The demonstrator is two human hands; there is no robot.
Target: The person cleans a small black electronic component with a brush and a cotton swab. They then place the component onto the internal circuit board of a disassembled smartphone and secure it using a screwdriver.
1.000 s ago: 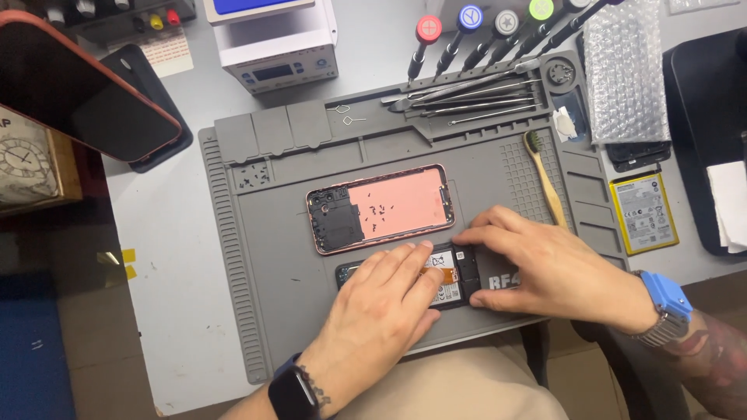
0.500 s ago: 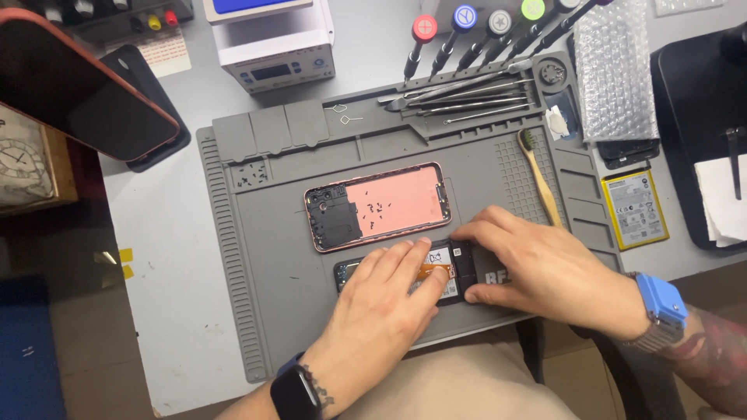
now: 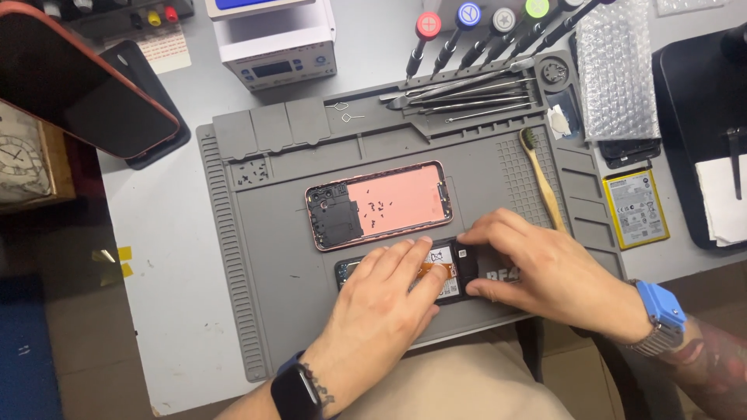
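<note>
An opened phone [image 3: 447, 268] with its back off lies near the front of a grey repair mat [image 3: 272, 257]. My left hand [image 3: 381, 307] rests flat on it, fingertips on an orange flex strip. My right hand [image 3: 545, 272] grips the phone's right end, thumb and fingers pinching a small black cover piece [image 3: 467, 268]. Just behind lies a pink back cover [image 3: 379, 204] with tiny screws scattered on its inside.
A wooden brush [image 3: 542, 179] lies right of the cover. Screwdrivers [image 3: 482, 31] and metal pry tools [image 3: 467, 97] line the mat's far edge. A yellow-edged battery [image 3: 636, 208], bubble wrap [image 3: 617, 66], a white box device [image 3: 272, 39] and a dark phone [image 3: 78, 85] surround the mat.
Both hands stay on the lower phone. My right hand's fingers have shifted slightly on the black piece; the view has moved a little.
</note>
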